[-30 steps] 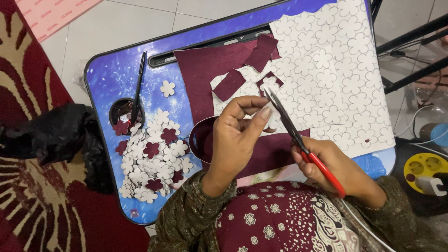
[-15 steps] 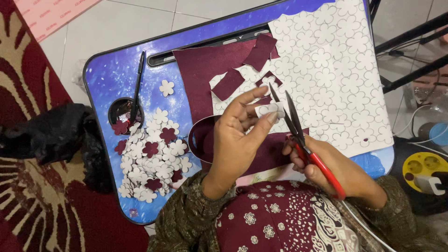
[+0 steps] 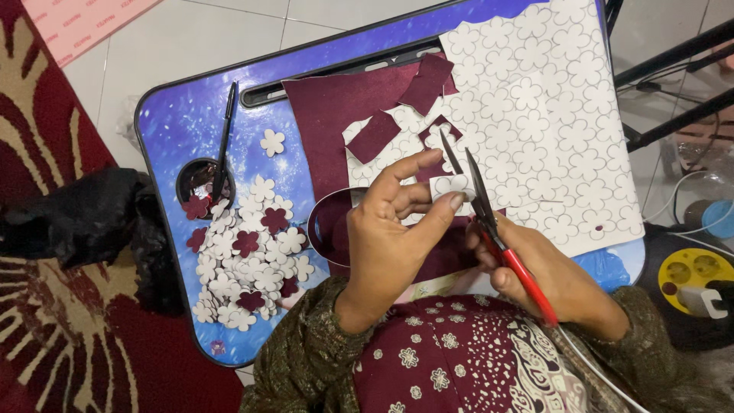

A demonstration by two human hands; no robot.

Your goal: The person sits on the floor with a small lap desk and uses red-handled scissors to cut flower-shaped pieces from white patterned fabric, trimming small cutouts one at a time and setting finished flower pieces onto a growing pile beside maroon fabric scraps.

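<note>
White paper flower (image 3: 451,185) pinched in left hand (image 3: 390,237) fingers, red-handled scissors (image 3: 489,222) gripped in right hand (image 3: 550,275), maroon flower (image 3: 196,206) in cup hole (image 3: 186,174).

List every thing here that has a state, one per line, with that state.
scissors: blades open, held in the right hand
white piece: pinched in the left hand, between the blades
flower-pattern sheet: flat on the tray, partly cut
maroon sheet: flat, cut into
cut flowers: piled loose on the lap tray
pen: tip in the cup hole
</note>
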